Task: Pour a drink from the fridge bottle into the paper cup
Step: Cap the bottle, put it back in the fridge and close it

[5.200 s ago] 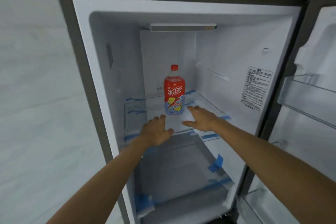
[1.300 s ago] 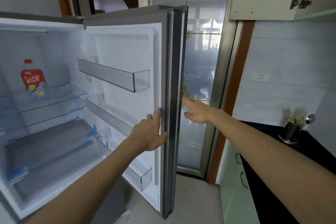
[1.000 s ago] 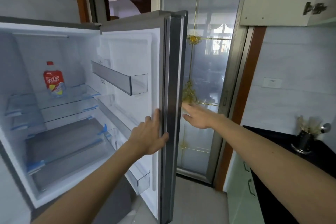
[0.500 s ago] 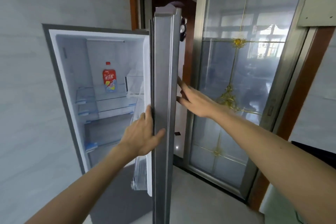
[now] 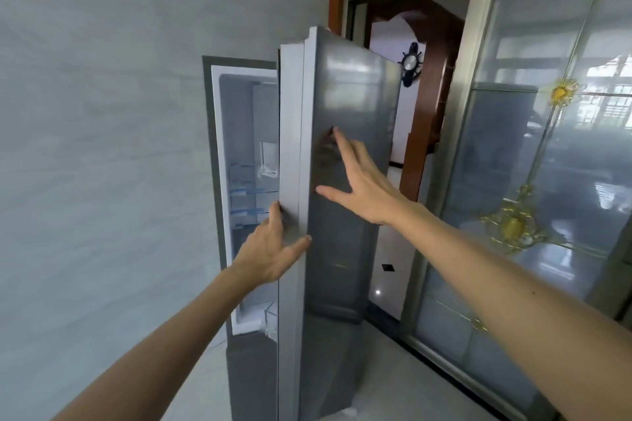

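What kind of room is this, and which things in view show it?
Probably a home kitchen: a part-open grey fridge door with shelves behind it, a pale wall alongside, and a glass door to the right.

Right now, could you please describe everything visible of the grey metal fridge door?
The grey metal fridge door has a glossy outer face and paler side edge. It stands ajar, a narrow gap showing the white interior. The left hand rests on its edge, thumb outside; the right hand presses flat, fingers spread, on its face.
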